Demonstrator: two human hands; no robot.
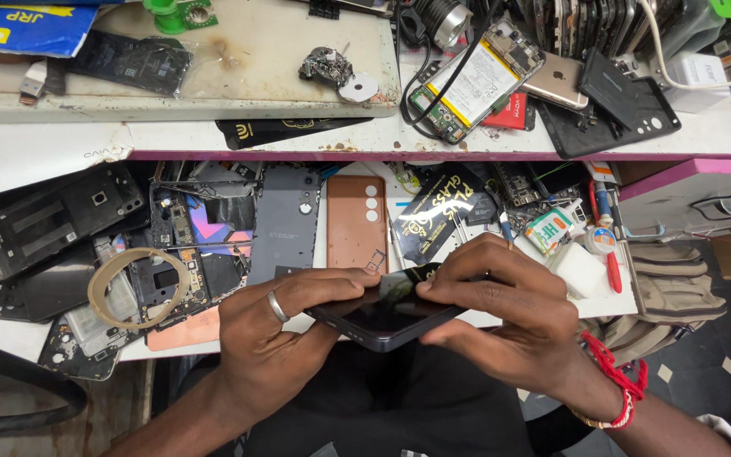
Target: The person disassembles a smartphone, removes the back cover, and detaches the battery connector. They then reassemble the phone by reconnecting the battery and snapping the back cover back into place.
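I hold a dark smartphone [387, 317] with both hands over my lap, just in front of the workbench edge. My left hand [277, 334], a ring on one finger, grips its left end, fingers stretched over the top edge. My right hand [509, 313], red thread and a bangle at the wrist, pinches the upper right part of the screen, thumb under the lower edge. The glossy screen faces up and reflects light.
The white bench [10, 338] is crowded with phone back covers, frames and boards: a brown cover [357, 222], a grey cover [285, 222], a tape ring [133, 288]. Screwdrivers [611, 271] lie right. An upper shelf [433, 140] holds an opened phone with battery [475, 80].
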